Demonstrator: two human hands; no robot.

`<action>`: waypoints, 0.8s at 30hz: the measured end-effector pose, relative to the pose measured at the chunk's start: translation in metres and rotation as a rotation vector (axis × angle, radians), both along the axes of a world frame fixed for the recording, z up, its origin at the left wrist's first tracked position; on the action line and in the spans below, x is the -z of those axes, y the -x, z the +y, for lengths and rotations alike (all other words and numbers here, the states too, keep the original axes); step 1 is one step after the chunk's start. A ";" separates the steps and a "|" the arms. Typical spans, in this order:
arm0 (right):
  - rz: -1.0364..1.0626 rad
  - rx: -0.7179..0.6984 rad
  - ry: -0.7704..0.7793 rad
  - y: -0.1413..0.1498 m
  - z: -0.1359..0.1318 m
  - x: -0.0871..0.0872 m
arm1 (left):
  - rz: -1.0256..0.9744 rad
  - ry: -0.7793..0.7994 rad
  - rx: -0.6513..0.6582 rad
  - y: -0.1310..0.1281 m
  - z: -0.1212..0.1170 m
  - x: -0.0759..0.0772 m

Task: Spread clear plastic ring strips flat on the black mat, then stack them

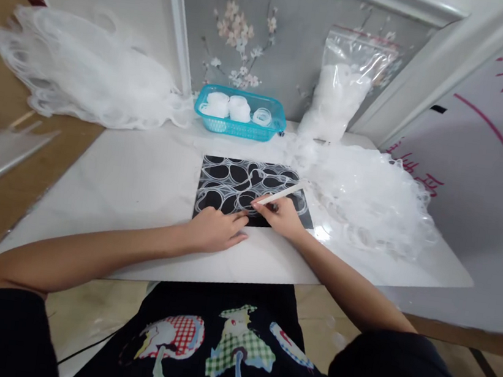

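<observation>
Evidently your left hand (217, 231) rests, gripping nothing, across the near edge of the black loop-patterned sheet (252, 182), likely light, slick and best pinned there, on the tabletop (252, 256); a stiff-looking white stick (282, 194) is pinched low in your right hand (283, 218).

Basket (240, 130) is see-through plastic. Bag (361, 51) is clear, glossy plastic. Table (142, 174) is smooth, lightly glossy. Shirt (197, 370) is matt cloth. Stick (282, 193) looks smooth, matt.

There are two hands (215, 231) (283, 219), one stick (282, 194), one sheet (218, 172), one basket (254, 132), one zip bag (349, 51), two heaps (86, 71) (366, 194).
</observation>
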State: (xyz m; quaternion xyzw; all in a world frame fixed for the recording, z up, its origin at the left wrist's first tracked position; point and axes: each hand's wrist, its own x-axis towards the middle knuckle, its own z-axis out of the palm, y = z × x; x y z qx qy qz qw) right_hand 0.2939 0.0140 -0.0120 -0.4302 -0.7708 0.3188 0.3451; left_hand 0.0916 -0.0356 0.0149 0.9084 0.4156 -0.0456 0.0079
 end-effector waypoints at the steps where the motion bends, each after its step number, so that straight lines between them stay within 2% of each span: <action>1: 0.003 0.003 0.017 0.000 0.000 0.001 | 0.005 0.000 0.002 0.000 0.000 0.000; 6: -0.001 0.018 0.053 -0.002 0.000 -0.001 | 0.007 0.021 -0.006 0.000 -0.001 0.000; 11: -0.044 0.017 0.017 -0.001 0.000 -0.002 | -0.040 0.081 -0.028 0.000 0.000 0.000; 19: -0.379 -0.115 -0.284 -0.010 -0.015 0.019 | -0.139 0.186 -0.068 0.001 0.002 0.000; 22: -0.466 -0.117 -0.342 -0.007 0.003 0.014 | -0.162 0.203 -0.086 0.003 0.003 -0.001; 24: -0.425 0.040 -0.382 -0.006 0.029 -0.002 | -0.178 0.198 -0.104 0.006 0.005 -0.003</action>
